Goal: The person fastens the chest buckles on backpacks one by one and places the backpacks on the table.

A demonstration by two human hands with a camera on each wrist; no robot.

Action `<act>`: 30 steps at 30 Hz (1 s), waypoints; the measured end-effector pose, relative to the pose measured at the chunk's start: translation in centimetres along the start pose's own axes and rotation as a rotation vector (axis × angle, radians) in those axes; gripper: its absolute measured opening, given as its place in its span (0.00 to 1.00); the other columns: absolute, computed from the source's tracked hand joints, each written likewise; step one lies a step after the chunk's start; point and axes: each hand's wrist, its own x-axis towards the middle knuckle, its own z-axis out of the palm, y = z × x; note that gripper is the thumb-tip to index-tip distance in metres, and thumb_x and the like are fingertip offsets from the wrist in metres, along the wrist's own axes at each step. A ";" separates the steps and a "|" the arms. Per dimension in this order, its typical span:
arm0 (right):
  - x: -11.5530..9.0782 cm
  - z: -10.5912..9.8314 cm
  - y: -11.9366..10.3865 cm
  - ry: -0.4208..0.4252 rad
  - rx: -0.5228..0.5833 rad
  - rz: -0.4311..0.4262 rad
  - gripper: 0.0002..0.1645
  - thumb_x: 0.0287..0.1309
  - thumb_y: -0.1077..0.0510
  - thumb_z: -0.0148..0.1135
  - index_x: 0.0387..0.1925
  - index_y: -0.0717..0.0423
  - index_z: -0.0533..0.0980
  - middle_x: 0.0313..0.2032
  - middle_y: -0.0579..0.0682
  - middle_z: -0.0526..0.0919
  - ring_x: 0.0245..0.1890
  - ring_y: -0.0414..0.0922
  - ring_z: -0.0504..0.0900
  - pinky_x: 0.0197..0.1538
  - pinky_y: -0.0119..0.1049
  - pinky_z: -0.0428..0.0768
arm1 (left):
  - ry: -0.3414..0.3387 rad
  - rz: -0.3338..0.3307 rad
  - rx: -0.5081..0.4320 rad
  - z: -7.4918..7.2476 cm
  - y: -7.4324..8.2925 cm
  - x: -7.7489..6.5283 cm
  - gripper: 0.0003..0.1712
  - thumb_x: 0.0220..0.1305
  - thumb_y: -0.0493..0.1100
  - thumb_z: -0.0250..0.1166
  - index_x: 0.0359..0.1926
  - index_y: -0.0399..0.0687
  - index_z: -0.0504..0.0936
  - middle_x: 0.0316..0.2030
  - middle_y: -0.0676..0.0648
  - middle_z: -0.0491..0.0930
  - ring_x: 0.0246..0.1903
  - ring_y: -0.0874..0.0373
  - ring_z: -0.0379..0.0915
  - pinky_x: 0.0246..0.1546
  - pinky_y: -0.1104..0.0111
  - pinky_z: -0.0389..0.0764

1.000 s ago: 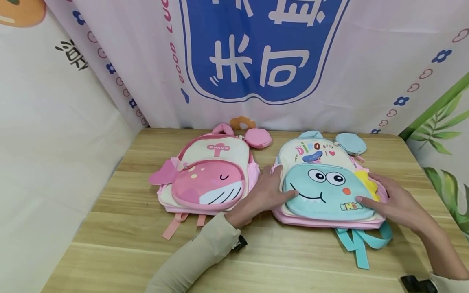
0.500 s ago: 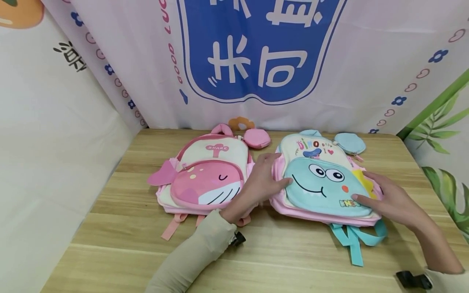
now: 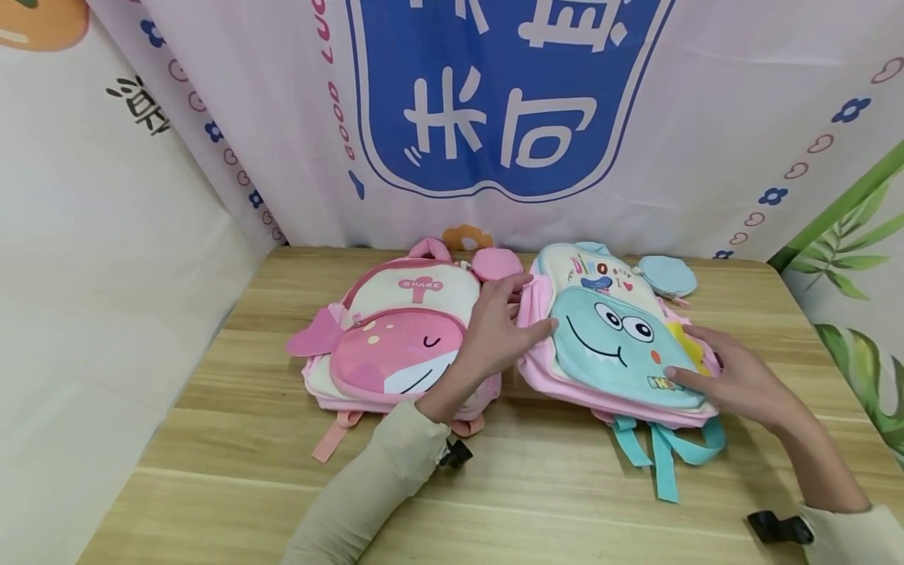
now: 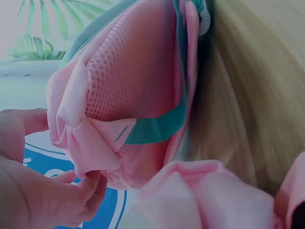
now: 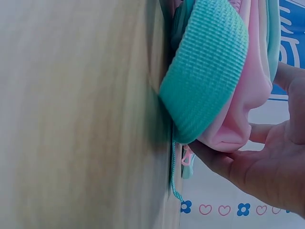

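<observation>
Both hands hold a teal, cream and pink dinosaur backpack (image 3: 593,337) by its two sides. My left hand (image 3: 494,329) grips its pink left side, thumb near the teal front pocket; the left wrist view shows fingers pinching pink fabric, with a mesh back panel (image 4: 128,71) and teal strap (image 4: 159,126) beside it. That side is tilted up from the table. My right hand (image 3: 734,380) grips the right side, thumb on the front pocket; the right wrist view shows fingers reaching under pink fabric, next to a wide teal webbing strap (image 5: 209,71).
A pink whale backpack (image 3: 381,353) lies immediately left, partly under my left forearm. Small round pouches, pink (image 3: 497,264) and light blue (image 3: 667,276), hang from the bags near the back edge. A printed curtain (image 3: 706,118) stands behind the wooden table (image 3: 233,486).
The dinosaur backpack has shifted left and slightly back, turning a little, its left side rising. Both hands have moved with it, and its teal straps have slid left. The whale backpack stays put.
</observation>
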 end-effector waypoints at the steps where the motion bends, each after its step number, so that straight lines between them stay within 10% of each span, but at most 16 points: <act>1: 0.0 0.0 -0.1 0.000 0.004 -0.004 0.61 0.69 0.36 0.70 0.84 0.66 0.51 0.79 0.79 0.53 0.76 0.82 0.54 0.67 0.84 0.60 | -0.001 0.007 -0.021 -0.1 0.0 0.0 0.45 0.61 0.45 0.79 0.77 0.43 0.72 0.67 0.39 0.71 0.64 0.49 0.77 0.67 0.61 0.82; 30: 0.3 0.3 -0.2 -0.021 0.078 0.055 0.65 0.69 0.34 0.69 0.84 0.67 0.45 0.77 0.81 0.55 0.71 0.76 0.61 0.65 0.78 0.69 | -0.035 0.048 -0.176 -0.6 1.0 -0.7 0.44 0.61 0.46 0.80 0.76 0.48 0.74 0.71 0.42 0.74 0.63 0.46 0.83 0.56 0.61 0.89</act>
